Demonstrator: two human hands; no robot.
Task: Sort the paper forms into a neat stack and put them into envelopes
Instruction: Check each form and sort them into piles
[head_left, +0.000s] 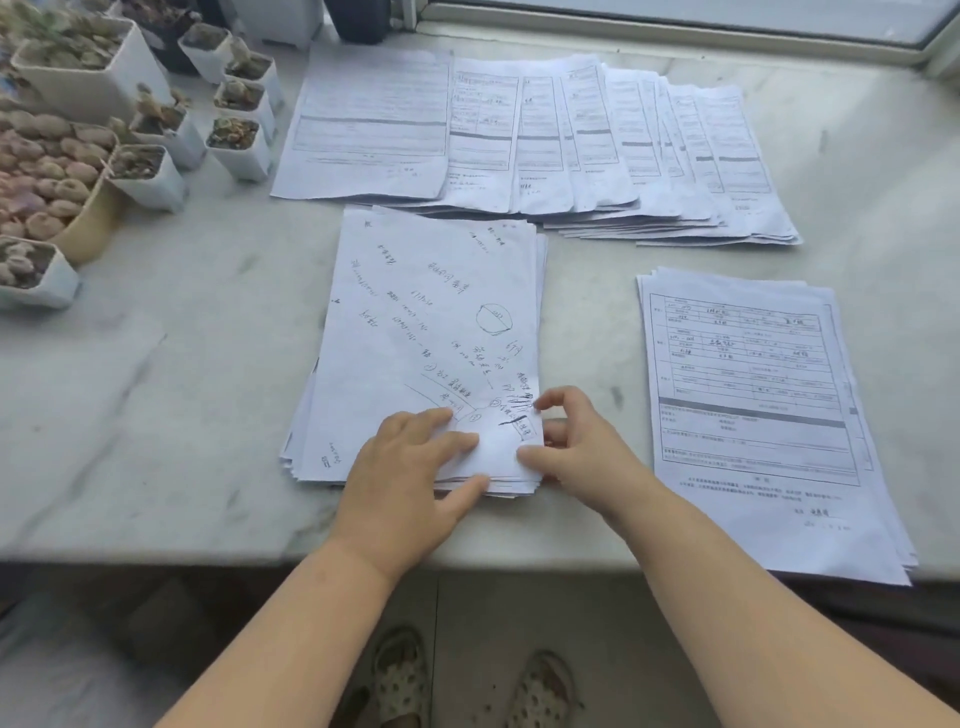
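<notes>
left hand (415, 457) lay flat on the stack (431, 338); right hand (576, 441) pinched its 5 o'clock corner. best to square edges first.

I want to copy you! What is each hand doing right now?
Left hand: open, fingers flat, pressing on the handwritten paper stack.
Right hand: fingers curled, pinching the near right corner of the same stack.
</notes>
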